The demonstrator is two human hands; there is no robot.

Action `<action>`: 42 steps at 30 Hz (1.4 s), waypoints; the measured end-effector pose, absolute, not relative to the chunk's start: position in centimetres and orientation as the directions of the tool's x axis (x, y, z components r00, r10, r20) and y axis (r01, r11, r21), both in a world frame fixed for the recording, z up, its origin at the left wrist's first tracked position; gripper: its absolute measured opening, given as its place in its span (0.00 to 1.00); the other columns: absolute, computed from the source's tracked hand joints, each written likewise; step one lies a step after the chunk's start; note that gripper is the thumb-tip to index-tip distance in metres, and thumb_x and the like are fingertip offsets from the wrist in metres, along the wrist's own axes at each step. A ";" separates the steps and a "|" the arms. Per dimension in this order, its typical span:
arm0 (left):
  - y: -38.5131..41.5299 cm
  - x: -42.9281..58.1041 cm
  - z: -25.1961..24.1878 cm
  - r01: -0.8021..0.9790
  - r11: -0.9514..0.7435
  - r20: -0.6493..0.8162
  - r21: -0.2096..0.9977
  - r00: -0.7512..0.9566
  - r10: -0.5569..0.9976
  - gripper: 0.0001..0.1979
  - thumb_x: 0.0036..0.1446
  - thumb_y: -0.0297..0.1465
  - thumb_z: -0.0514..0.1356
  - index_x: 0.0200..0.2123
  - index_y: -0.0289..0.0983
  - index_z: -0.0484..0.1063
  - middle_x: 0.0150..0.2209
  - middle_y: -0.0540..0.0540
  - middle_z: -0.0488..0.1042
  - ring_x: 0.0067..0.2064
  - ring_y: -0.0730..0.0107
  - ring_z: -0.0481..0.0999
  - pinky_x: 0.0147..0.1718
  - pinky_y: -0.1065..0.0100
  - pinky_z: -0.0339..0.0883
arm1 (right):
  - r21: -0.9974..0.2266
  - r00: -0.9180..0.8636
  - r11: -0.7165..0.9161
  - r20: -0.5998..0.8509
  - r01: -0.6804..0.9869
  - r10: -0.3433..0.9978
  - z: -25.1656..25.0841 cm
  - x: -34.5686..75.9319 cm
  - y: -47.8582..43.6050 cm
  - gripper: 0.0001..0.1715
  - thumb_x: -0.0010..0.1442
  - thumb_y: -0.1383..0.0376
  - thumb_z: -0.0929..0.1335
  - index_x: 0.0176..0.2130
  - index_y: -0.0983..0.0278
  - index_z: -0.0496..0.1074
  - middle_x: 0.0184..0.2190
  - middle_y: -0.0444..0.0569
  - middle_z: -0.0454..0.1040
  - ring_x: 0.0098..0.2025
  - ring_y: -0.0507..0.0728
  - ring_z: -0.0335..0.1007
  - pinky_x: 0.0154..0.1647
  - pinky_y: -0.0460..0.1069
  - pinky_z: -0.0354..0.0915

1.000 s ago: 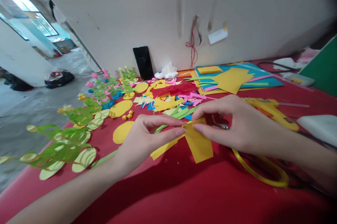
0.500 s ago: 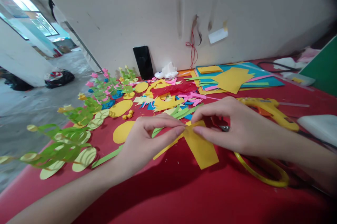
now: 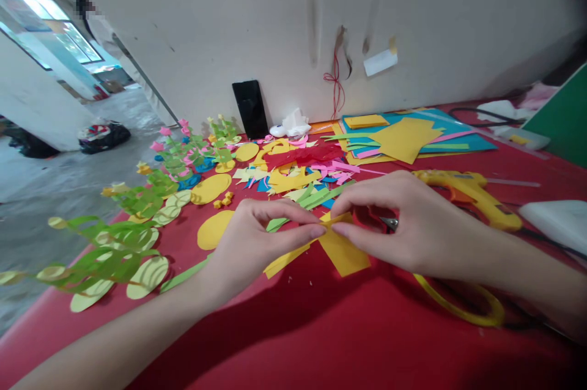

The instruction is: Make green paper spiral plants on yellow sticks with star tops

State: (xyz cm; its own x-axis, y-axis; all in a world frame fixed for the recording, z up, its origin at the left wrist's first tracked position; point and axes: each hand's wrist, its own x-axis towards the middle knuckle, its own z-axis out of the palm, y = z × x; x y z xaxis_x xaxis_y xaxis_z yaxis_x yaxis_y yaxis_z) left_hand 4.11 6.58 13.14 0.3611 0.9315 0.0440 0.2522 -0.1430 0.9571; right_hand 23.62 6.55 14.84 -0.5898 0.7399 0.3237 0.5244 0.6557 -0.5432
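Both hands pinch a piece of yellow paper [image 3: 343, 251] just above the red table [image 3: 293, 329]. My left hand [image 3: 257, 237] grips its left edge between thumb and forefinger, with a narrow folded strip trailing down to the left. My right hand [image 3: 403, 222] pinches the top edge from the right, fingers closed. The wider flap hangs down below the fingertips onto the red cloth. Yellow-handled scissors [image 3: 458, 301] lie under my right wrist.
Green paper plants on pale oval bases [image 3: 114, 249] line the left edge. Yellow ovals [image 3: 211, 188] and mixed paper scraps [image 3: 298, 170] lie in the middle. Coloured sheets [image 3: 408, 136] lie at the back, a yellow glue gun [image 3: 472, 191] at right, a black phone [image 3: 250, 109] against the wall.
The two hands have drawn closer together at the pinch, and the hanging yellow flap has shifted slightly left and up. Everything else on the table stays put.
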 end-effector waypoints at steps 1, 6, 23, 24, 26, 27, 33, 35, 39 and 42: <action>6.6 4.1 13.1 0.259 -0.141 0.039 0.955 0.361 0.932 0.03 0.47 0.33 0.65 0.24 0.40 0.76 0.26 0.53 0.75 0.30 0.74 0.71 0.32 0.74 0.63 | -0.545 -0.590 0.651 0.316 0.529 0.743 14.8 23.6 6.5 0.06 0.54 0.68 0.64 0.28 0.65 0.71 0.20 0.40 0.68 0.21 0.46 0.56 0.22 0.43 0.53; 6.5 4.0 13.1 0.309 -0.125 0.005 0.943 0.360 0.933 0.05 0.46 0.35 0.65 0.24 0.40 0.75 0.26 0.52 0.75 0.30 0.73 0.70 0.33 0.72 0.62 | -0.533 -0.586 0.632 0.282 0.562 0.759 15.0 23.5 6.4 0.06 0.54 0.67 0.64 0.29 0.63 0.72 0.20 0.38 0.68 0.22 0.46 0.55 0.23 0.44 0.52; 6.8 3.9 12.9 0.225 -0.151 0.064 0.963 0.354 0.933 0.04 0.49 0.32 0.63 0.25 0.41 0.76 0.28 0.54 0.76 0.32 0.75 0.72 0.33 0.76 0.64 | -0.519 -0.569 0.628 0.293 0.580 0.768 14.7 23.8 6.6 0.06 0.53 0.68 0.65 0.30 0.63 0.72 0.20 0.37 0.68 0.22 0.45 0.56 0.23 0.43 0.52; 6.8 4.0 12.9 0.231 -0.153 0.063 0.961 0.355 0.933 0.04 0.49 0.32 0.63 0.24 0.41 0.75 0.27 0.54 0.75 0.32 0.75 0.71 0.32 0.76 0.63 | -0.522 -0.574 0.632 0.294 0.574 0.764 14.7 23.7 6.5 0.06 0.53 0.68 0.65 0.30 0.63 0.72 0.20 0.37 0.69 0.22 0.45 0.56 0.23 0.43 0.52; 6.8 4.0 13.0 0.259 -0.157 0.057 0.953 0.354 0.933 0.04 0.48 0.32 0.64 0.23 0.40 0.75 0.26 0.53 0.73 0.30 0.75 0.69 0.32 0.75 0.62 | -0.521 -0.585 0.644 0.302 0.560 0.752 14.7 23.7 6.5 0.06 0.53 0.69 0.65 0.29 0.63 0.72 0.20 0.37 0.69 0.21 0.44 0.55 0.23 0.42 0.52; 6.7 4.0 13.1 0.271 -0.156 0.053 0.950 0.354 0.934 0.05 0.48 0.33 0.64 0.23 0.39 0.75 0.25 0.53 0.73 0.30 0.75 0.69 0.32 0.74 0.62 | -0.518 -0.590 0.650 0.305 0.556 0.748 14.7 23.6 6.5 0.06 0.53 0.69 0.65 0.29 0.63 0.72 0.20 0.37 0.69 0.21 0.44 0.55 0.23 0.42 0.51; 6.7 3.8 13.0 0.303 -0.128 0.000 0.944 0.391 0.920 0.08 0.46 0.35 0.65 0.23 0.38 0.72 0.26 0.52 0.73 0.32 0.72 0.70 0.35 0.70 0.62 | -0.510 -0.624 0.649 0.252 0.564 0.740 14.8 23.5 6.2 0.08 0.53 0.68 0.64 0.32 0.61 0.73 0.22 0.37 0.70 0.23 0.45 0.57 0.23 0.44 0.51; 6.7 3.8 13.0 0.319 -0.120 -0.021 0.940 0.406 0.914 0.09 0.46 0.36 0.65 0.23 0.37 0.71 0.26 0.52 0.73 0.31 0.72 0.70 0.34 0.70 0.63 | -0.504 -0.633 0.654 0.246 0.563 0.734 14.8 23.4 6.1 0.08 0.54 0.67 0.64 0.32 0.61 0.73 0.23 0.37 0.69 0.23 0.45 0.57 0.23 0.44 0.51; 6.7 3.8 13.0 0.340 -0.112 -0.041 0.934 0.412 0.910 0.09 0.45 0.35 0.65 0.23 0.38 0.70 0.27 0.52 0.74 0.31 0.71 0.71 0.35 0.69 0.64 | -0.482 -0.647 0.673 0.253 0.561 0.720 14.9 23.4 5.8 0.08 0.54 0.67 0.64 0.34 0.60 0.73 0.23 0.37 0.69 0.23 0.45 0.56 0.23 0.45 0.50; 6.7 3.8 13.0 0.374 -0.123 -0.050 0.919 0.422 0.905 0.09 0.45 0.35 0.65 0.23 0.38 0.69 0.28 0.52 0.74 0.32 0.70 0.72 0.36 0.68 0.63 | -0.483 -0.653 0.680 0.258 0.551 0.713 15.0 23.5 5.7 0.08 0.55 0.66 0.63 0.34 0.60 0.72 0.24 0.36 0.69 0.24 0.45 0.57 0.24 0.45 0.51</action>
State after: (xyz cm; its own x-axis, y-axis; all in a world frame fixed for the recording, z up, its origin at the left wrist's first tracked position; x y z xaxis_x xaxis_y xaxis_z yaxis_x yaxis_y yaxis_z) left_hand 3.85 6.66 13.05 0.4220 0.9052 -0.0503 0.3740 -0.1233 0.9192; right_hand 23.48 5.68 14.97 -0.6526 0.7125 0.2579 0.5514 0.6799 -0.4834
